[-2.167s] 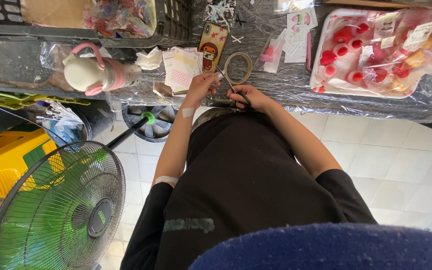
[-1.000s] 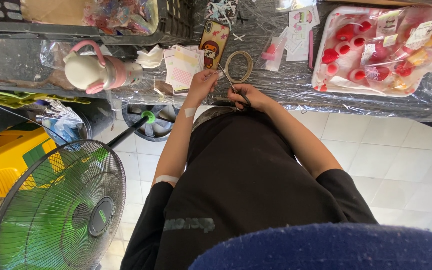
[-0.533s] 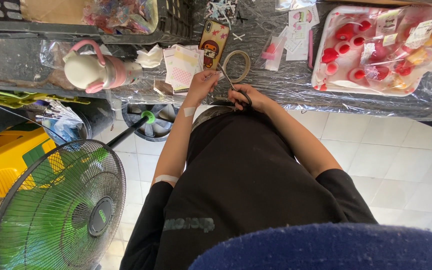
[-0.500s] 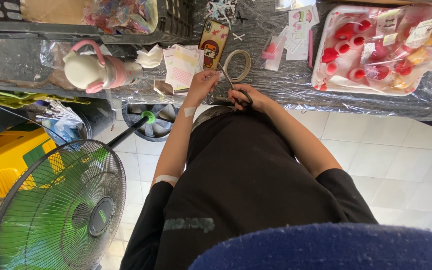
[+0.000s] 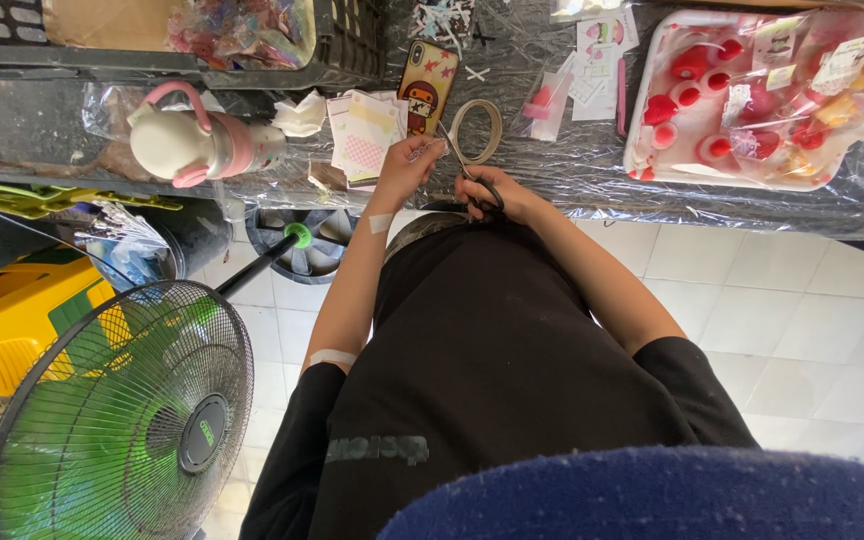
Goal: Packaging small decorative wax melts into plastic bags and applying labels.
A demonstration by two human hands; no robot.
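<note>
My left hand (image 5: 404, 168) pinches a small piece of paper at the table's near edge. My right hand (image 5: 497, 195) is closed around black-handled scissors (image 5: 464, 170), whose blades point up at that paper. Just beyond my hands lie a stack of pastel patterned paper sheets (image 5: 364, 128), a phone in a cartoon case (image 5: 426, 82) and a beige tape ring (image 5: 476, 131). The table (image 5: 572, 170) is covered in clear plastic film.
A white and pink bottle (image 5: 197, 145) lies at the left. A black crate (image 5: 342, 45) stands behind it. A white tray of red pieces (image 5: 762, 95) sits at the right. A green standing fan (image 5: 102, 420) and a yellow box (image 5: 7, 310) stand on the tiled floor to my left.
My hands have stayed together at the table edge. The scissors have shifted slightly against the paper. Nothing else has moved.
</note>
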